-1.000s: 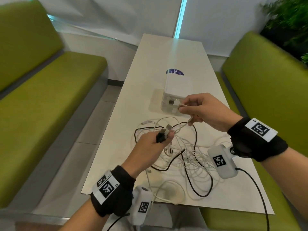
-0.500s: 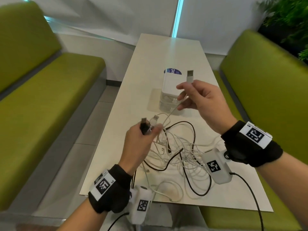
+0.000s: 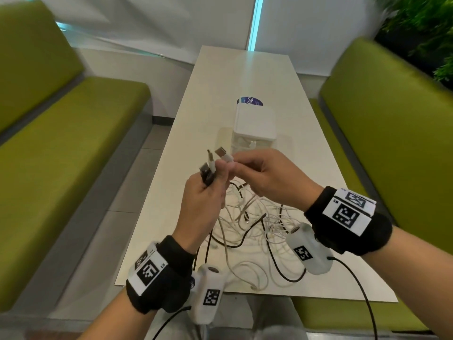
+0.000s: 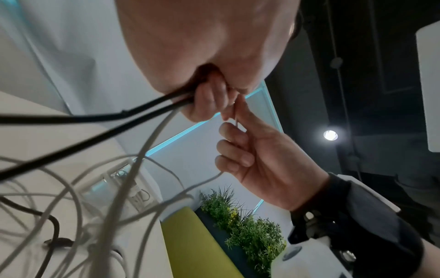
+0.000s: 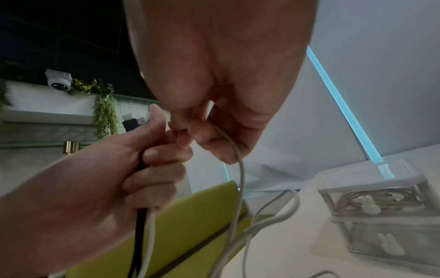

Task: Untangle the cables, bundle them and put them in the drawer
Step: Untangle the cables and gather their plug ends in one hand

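Observation:
A tangle of white and black cables [image 3: 247,217] lies on the white table [image 3: 245,77]. Above it my left hand [image 3: 213,177] grips a black USB plug [image 3: 205,171] and a white USB plug [image 3: 211,160], both pointing up. My right hand [image 3: 239,166] pinches another white plug [image 3: 223,154] right against the left hand's fingers. In the right wrist view the right hand [image 5: 197,129] pinches the white cable [image 5: 240,178], and the left hand [image 5: 152,159] grips a black and a white cable. A small clear drawer unit [image 3: 255,128] with a white lid stands behind the hands.
Green benches [image 3: 61,133] flank the table on both sides. A round blue sticker [image 3: 250,101] lies behind the drawer unit [image 5: 381,206]. Plants [image 3: 421,28] stand at the back right. Some cable loops [image 3: 247,278] reach the table's near edge.
My right hand has brought its white plug down and left until it meets the left hand. The left hand has risen a little with its two plugs.

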`<state>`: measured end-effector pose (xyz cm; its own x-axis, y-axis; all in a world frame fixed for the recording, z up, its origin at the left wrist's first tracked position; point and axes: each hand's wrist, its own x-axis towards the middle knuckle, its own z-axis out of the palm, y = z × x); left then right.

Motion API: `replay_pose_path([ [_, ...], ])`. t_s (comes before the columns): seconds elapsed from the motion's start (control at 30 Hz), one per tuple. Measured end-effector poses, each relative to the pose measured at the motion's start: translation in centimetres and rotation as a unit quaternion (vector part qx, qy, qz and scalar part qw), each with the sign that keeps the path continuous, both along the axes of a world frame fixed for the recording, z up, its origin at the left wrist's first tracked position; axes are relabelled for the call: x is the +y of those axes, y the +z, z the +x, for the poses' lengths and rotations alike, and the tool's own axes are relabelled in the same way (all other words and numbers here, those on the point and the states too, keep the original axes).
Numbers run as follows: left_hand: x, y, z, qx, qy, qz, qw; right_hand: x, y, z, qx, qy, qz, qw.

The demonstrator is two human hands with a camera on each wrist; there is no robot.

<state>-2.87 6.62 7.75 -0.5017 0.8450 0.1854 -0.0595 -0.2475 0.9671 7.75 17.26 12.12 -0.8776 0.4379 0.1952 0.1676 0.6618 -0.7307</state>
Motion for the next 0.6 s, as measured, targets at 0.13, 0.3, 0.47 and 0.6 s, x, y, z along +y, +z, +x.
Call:
replay_pose_path([
  [0.13,-0.2,0.0,0.0,0.093,0.045,-0.011,0.995,-0.1,0.0,0.0,-0.006,-0.003,0.021,1.0],
  [0.3,-0.1,0.0,0.0,0.081,0.099,0.046,0.991,-0.6,-0.1,0.2,-0.031,0.035,0.02,0.999],
  [0.47,-0.4,0.3,0.4,0.005,0.131,0.072,0.989,-0.5,0.0,0.6,-0.049,0.01,-0.011,0.999],
  [0.6,-0.3,1.0,-0.5,-0.085,0.104,0.063,0.989,0.7,-2.0,2.0,-0.158,0.003,-0.023,0.987],
])
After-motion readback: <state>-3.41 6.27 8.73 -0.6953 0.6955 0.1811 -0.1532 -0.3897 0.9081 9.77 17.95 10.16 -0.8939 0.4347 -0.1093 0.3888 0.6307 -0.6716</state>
